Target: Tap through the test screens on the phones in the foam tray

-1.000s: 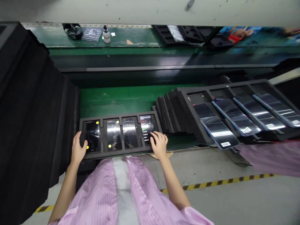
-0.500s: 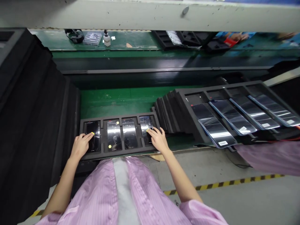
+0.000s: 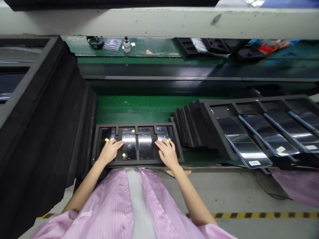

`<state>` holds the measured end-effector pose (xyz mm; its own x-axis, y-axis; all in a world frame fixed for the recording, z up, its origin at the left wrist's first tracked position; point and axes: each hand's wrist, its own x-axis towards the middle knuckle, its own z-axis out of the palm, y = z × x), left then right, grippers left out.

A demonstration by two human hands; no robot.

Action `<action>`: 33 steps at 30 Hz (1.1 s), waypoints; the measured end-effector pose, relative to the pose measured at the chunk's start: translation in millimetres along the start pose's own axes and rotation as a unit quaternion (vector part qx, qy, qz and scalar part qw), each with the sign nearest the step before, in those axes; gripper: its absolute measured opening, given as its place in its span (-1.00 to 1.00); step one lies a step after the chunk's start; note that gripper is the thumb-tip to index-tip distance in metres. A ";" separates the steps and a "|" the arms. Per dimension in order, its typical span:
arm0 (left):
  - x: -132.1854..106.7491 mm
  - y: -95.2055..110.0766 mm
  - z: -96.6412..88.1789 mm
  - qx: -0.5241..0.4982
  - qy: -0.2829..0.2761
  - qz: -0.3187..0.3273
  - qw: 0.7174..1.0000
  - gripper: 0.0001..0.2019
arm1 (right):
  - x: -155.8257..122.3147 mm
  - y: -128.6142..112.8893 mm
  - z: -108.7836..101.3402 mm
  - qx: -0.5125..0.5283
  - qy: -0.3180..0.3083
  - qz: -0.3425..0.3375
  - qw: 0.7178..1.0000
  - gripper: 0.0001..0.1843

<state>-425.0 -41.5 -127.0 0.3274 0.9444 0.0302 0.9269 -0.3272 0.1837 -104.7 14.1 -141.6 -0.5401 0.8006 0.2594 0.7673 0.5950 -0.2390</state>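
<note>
A black foam tray (image 3: 139, 162) lies in front of me with phones in its compartments. My left hand (image 3: 109, 152) is over the leftmost phone (image 3: 106, 132), its fingers stretched toward the second phone (image 3: 129, 142). My right hand (image 3: 168, 153) covers the lower part of the rightmost phone (image 3: 163, 131); its spread fingertips point at the divider beside the third phone (image 3: 146, 144). Round yellow dots show on the first, second and rightmost phones. Both hands are open and grasp nothing. Whether the fingertips touch the glass I cannot tell.
Tall stacked black foam trays (image 3: 54, 109) rise at the left. At the right, a foam tray of tilted phones (image 3: 245, 141) rests on another stack (image 3: 191, 124). A small bottle (image 3: 127, 45) stands on the far bench, where another person's hand (image 3: 276, 44) shows. A white beam (image 3: 149, 23) crosses above.
My left hand has slid rightward across the leftmost phone, uncovering its yellow dot. My right fingertips have moved left off the rightmost phone's dot to the divider. The whole view has shifted.
</note>
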 end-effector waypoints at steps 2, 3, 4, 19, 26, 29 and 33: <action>13.1 10.2 4.9 -0.007 -0.021 0.037 0.999 -0.51 | 3.3 -7.8 2.2 0.007 0.010 -0.006 1.000 -0.56; 18.4 13.3 7.1 -0.007 -0.034 0.049 0.998 -0.52 | 4.3 -10.5 3.2 0.009 0.017 -0.004 1.000 -0.56; 22.6 15.0 8.9 -0.006 -0.047 0.057 0.997 -0.54 | 4.7 -12.6 4.1 0.011 0.024 0.000 1.000 -0.57; -8.4 -2.4 -5.4 -0.048 0.007 -0.086 0.995 -0.54 | 4.2 -61.9 28.7 0.113 0.039 0.004 0.993 -0.62; -76.7 -19.4 -18.1 0.006 0.059 -0.282 0.958 -0.58 | 30.8 -98.4 41.3 0.119 -0.013 -0.048 0.992 -0.66; -83.1 -11.3 -12.8 0.019 0.044 -0.281 0.958 -0.56 | 36.6 -102.1 44.9 0.103 -0.016 -0.045 0.994 -0.67; -77.9 -9.0 -6.9 0.027 0.008 -0.274 0.961 -0.53 | 39.0 -105.7 47.7 0.084 -0.038 -0.045 0.995 -0.68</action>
<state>-460.0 -111.9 -124.2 -0.2149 0.9758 -0.0409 0.9678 0.2184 0.1255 -223.3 -14.2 -150.9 -0.6342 0.7422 0.2166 0.6491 0.6633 -0.3723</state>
